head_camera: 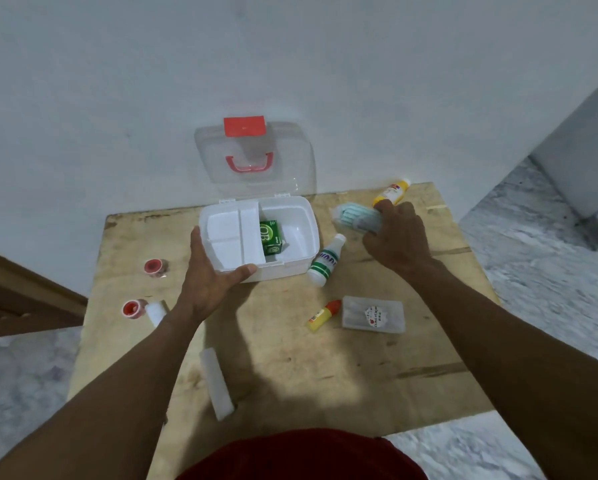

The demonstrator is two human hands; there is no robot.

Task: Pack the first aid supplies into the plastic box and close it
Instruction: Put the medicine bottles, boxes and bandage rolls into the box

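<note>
The white plastic box [299, 216] stands open at the table's far side, its clear lid [290, 168] with red latch and handle leaning back against the wall. A white tray insert fills its left half, and a green carton [270, 237] lies in the right half. My left hand [209, 275] grips the box's front left corner. My right hand [399, 237] is closed on a wrapped pack of blue face masks [354, 218] just right of the box. A white bottle with green stripes [326, 261] lies beside the box.
On the wooden table [325, 362] lie a yellow bottle [392, 192] at the back right, a small yellow dropper [323, 315], a clear plastic case [373, 313], two red tape rolls [156, 266] [133, 308], a white gauze roll [156, 311] and a long white pack [218, 384].
</note>
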